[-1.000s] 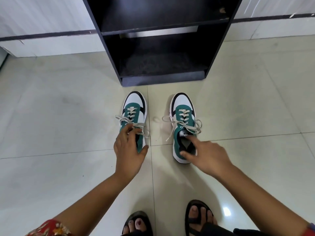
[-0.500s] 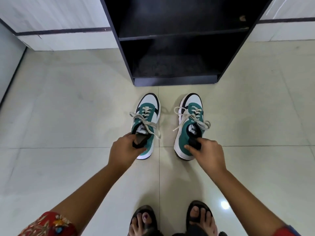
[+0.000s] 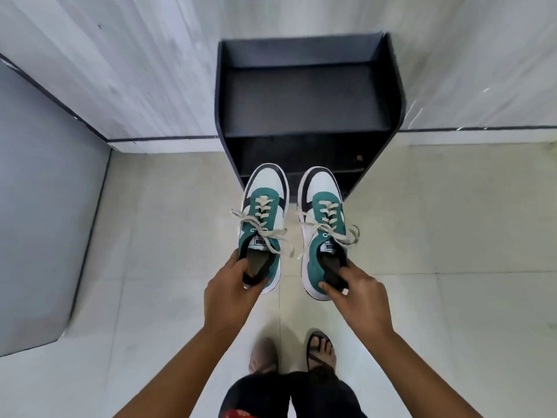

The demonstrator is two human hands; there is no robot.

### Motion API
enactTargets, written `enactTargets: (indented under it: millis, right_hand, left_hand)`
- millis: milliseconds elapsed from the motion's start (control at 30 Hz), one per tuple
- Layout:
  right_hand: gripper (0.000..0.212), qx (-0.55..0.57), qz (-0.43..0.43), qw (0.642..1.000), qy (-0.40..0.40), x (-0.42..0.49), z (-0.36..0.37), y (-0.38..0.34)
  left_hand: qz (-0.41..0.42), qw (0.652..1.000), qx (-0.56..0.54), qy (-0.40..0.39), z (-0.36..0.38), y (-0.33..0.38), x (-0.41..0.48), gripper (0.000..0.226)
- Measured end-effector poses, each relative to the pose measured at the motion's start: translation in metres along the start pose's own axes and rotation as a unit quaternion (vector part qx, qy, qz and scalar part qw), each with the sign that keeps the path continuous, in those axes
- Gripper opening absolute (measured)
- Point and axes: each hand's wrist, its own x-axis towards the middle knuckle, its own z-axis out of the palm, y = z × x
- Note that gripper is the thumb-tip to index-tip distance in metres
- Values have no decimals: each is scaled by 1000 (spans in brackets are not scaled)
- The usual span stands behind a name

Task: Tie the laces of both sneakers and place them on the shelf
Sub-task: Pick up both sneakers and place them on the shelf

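Note:
Two green, white and black sneakers hang in the air in front of a black shelf unit (image 3: pixel 307 95). My left hand (image 3: pixel 229 289) grips the heel collar of the left sneaker (image 3: pixel 265 212). My right hand (image 3: pixel 358 292) grips the heel collar of the right sneaker (image 3: pixel 321 215). Both sneakers point toe-first toward the shelf, side by side and level. Their cream laces are tied in bows, with loose ends hanging off the sides. The shelf's top board and a lower compartment are in view, both bare.
The shelf stands against a pale tiled wall (image 3: pixel 135 70). A grey panel (image 3: pixel 39 206) runs along the left. Pale floor tiles (image 3: pixel 452 236) spread around. My feet in dark sandals (image 3: pixel 321 348) stand below the hands.
Both hands closed on the sneakers' heels and lifted them off the floor. The view rose, so the shelf is now seen from above.

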Motion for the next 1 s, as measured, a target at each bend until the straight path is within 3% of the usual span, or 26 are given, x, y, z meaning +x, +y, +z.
enactTargets:
  millis: [300, 600, 1000]
  right_hand:
    - [21, -11, -71, 996, 60, 95, -93, -75]
    - [25, -12, -69, 997, 38, 232, -79, -111]
    - [27, -41, -54, 998, -2, 262, -55, -112]
  left_hand:
    - [33, 997, 12, 73, -80, 85, 86, 33]
    - [3, 997, 38, 65, -72, 97, 222, 28]
    - [-22, 999, 29, 19, -59, 82, 248, 29]
